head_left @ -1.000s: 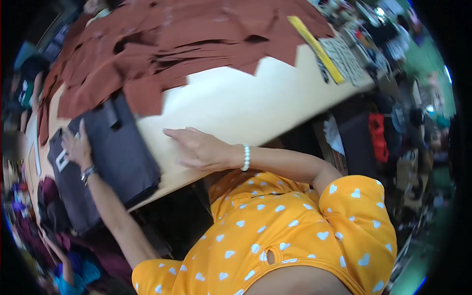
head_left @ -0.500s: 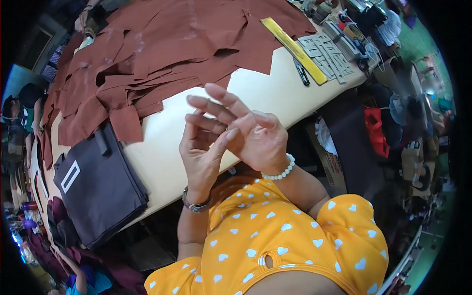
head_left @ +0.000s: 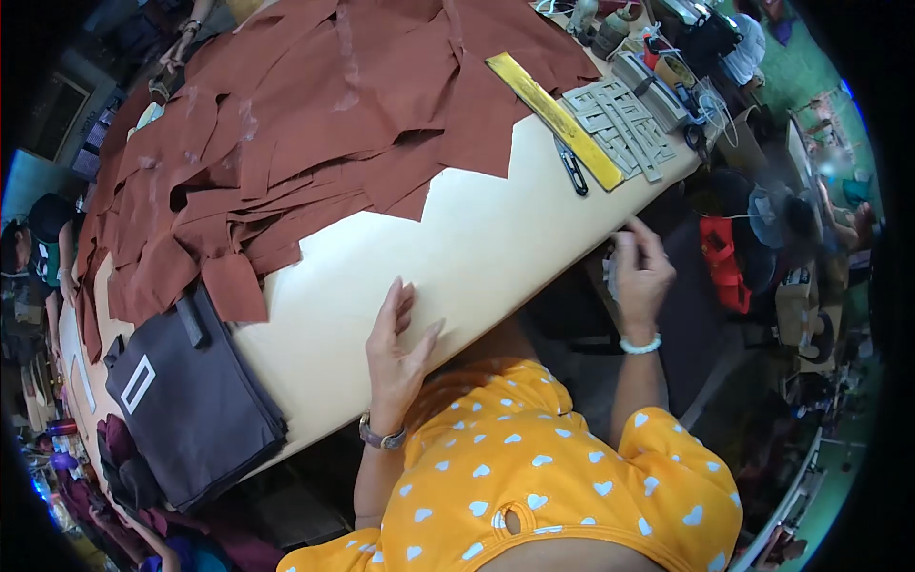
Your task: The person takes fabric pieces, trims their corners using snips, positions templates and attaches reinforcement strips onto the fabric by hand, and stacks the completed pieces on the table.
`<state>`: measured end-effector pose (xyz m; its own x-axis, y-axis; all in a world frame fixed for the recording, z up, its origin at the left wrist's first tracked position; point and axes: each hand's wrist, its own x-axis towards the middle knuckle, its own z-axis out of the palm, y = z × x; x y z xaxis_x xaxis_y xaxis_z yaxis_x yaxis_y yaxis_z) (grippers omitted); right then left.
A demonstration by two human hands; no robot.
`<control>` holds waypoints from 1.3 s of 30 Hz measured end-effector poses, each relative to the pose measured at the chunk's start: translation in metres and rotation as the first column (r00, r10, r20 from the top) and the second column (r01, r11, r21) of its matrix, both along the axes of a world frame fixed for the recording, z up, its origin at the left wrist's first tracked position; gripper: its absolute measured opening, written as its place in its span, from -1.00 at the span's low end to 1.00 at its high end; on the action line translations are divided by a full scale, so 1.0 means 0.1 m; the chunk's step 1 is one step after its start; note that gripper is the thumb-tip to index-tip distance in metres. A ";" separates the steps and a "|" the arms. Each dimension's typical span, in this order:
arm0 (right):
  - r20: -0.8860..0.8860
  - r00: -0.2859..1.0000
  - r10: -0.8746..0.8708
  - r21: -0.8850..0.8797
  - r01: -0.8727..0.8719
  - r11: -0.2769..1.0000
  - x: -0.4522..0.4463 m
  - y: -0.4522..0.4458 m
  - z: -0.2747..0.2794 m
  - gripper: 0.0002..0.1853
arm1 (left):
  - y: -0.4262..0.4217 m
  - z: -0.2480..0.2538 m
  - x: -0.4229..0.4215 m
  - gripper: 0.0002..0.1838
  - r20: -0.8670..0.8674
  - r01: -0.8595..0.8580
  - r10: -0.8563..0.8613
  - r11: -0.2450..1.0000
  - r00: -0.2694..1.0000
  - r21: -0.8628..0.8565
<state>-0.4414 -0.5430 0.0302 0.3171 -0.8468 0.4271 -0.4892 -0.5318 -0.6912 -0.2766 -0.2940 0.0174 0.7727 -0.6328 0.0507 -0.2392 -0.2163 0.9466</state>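
Observation:
My left hand (head_left: 396, 348) hangs over the near edge of the cream table (head_left: 419, 257), with thumb and fingers apart and nothing in it. Out past the edge to the right, my right hand (head_left: 643, 276) is loosely bent, its fingers partly stretched and no object visible in them. Beyond that hand on the tabletop lie a yellow ruler (head_left: 562, 124), a dark box cutter (head_left: 572, 170) and grey slotted pattern pieces (head_left: 620, 124). Left of my left hand is a stack of dark fabric (head_left: 210, 400), topped by a small white rectangular frame (head_left: 137, 381).
Reddish-brown fabric pieces (head_left: 315, 133) spread in overlapping layers across the far side. Another person's hand (head_left: 176, 52) is at the far left edge. Cords and equipment (head_left: 658, 86) crowd the right corner; a red item (head_left: 724, 262) hangs beyond it.
My two hands, close together before, have separated. The right has swung out right to the table edge; the left has dropped lower. The view has shifted slightly.

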 end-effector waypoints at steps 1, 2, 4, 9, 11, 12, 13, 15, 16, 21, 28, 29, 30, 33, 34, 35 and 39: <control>-0.166 0.983 -0.079 -0.080 0.067 0.995 -0.25 -0.23 -0.11 -0.71 | 0.02 -0.07 -0.01 -0.39 -0.073 -0.054 0.049 0.995 0.996 -0.080; -0.321 0.932 -0.171 -0.171 0.121 0.978 -0.51 -0.42 -0.25 -0.68 | 0.03 -0.09 0.00 -0.41 -0.056 -0.047 0.043 0.996 0.997 -0.078; -0.592 0.788 -0.167 -0.112 0.124 0.986 -1.00 -0.72 -0.73 -0.59 | 0.03 -0.10 0.00 -0.45 -0.029 -0.030 0.028 0.997 0.999 -0.074; -0.623 0.778 -0.079 0.018 0.115 0.993 -1.39 -0.78 -1.27 -0.47 | 0.00 -0.12 -0.03 -0.52 -0.073 -0.079 0.071 0.990 0.995 -0.115; -0.649 0.758 -0.065 0.059 0.136 0.989 -1.29 -0.73 -1.12 -0.50 | 0.00 -0.12 -0.05 -0.54 -0.089 -0.102 0.091 0.988 0.992 -0.119; -0.657 0.751 -0.060 0.080 0.149 0.986 -1.26 -0.72 -1.06 -0.52 | 0.00 -0.12 -0.05 -0.54 -0.086 -0.091 0.081 0.988 0.993 -0.124; -0.664 0.746 -0.049 0.103 0.156 0.982 -1.25 -0.72 -1.02 -0.55 | -0.01 -0.13 -0.06 -0.54 -0.083 -0.086 0.076 0.988 0.994 -0.129; -0.661 0.750 -0.032 0.171 0.191 0.967 -1.22 -0.69 -0.93 -0.61 | 0.01 -0.13 -0.06 -0.54 -0.074 -0.083 0.075 0.989 0.995 -0.119; -0.651 0.758 -0.029 0.216 0.221 0.951 -1.20 -0.68 -0.86 -0.65 | 0.00 -0.13 -0.05 -0.54 -0.070 -0.076 0.068 0.990 0.995 -0.118; -0.564 0.826 -0.009 0.258 0.186 0.948 -1.28 -0.76 -0.97 -0.76 | 0.02 -0.15 -0.05 -0.55 -0.055 -0.068 0.062 0.992 0.997 -0.103; -0.334 0.927 -0.171 0.172 0.238 0.956 -1.57 -1.07 -1.32 -0.76 | 0.02 -0.14 -0.06 -0.57 -0.087 -0.069 0.057 0.989 0.995 -0.133; -0.283 0.927 -0.247 0.157 0.299 0.941 -1.62 -1.16 -1.33 -0.76 | 0.02 -0.13 -0.06 -0.57 -0.090 -0.067 0.056 0.990 0.994 -0.127; -0.212 0.859 -0.467 0.104 0.495 0.863 -1.67 -1.20 -1.32 -0.77 | 0.02 -0.12 -0.06 -0.57 -0.093 -0.068 0.056 0.990 0.994 -0.122; 0.309 0.563 -0.766 0.229 0.738 0.635 -1.79 -1.53 -1.06 -0.67 | 0.02 -0.14 -0.05 -0.58 -0.063 -0.054 0.046 0.991 0.997 -0.123; 0.569 0.503 -0.651 0.279 0.626 0.728 -1.55 -1.45 -0.71 -0.60 | 0.02 -0.13 -0.04 -0.59 -0.068 -0.052 0.044 0.991 0.997 -0.122; 0.695 0.467 -0.546 0.286 0.518 0.806 -1.24 -1.33 -0.32 -0.53 | 0.01 -0.12 -0.04 -0.59 -0.075 -0.052 0.043 0.991 0.996 -0.120; 0.797 0.552 -0.245 0.127 0.245 0.961 0.03 -0.90 0.54 -0.70 | 0.01 -0.03 -0.02 -0.57 -0.197 -0.029 0.006 0.993 0.980 -0.115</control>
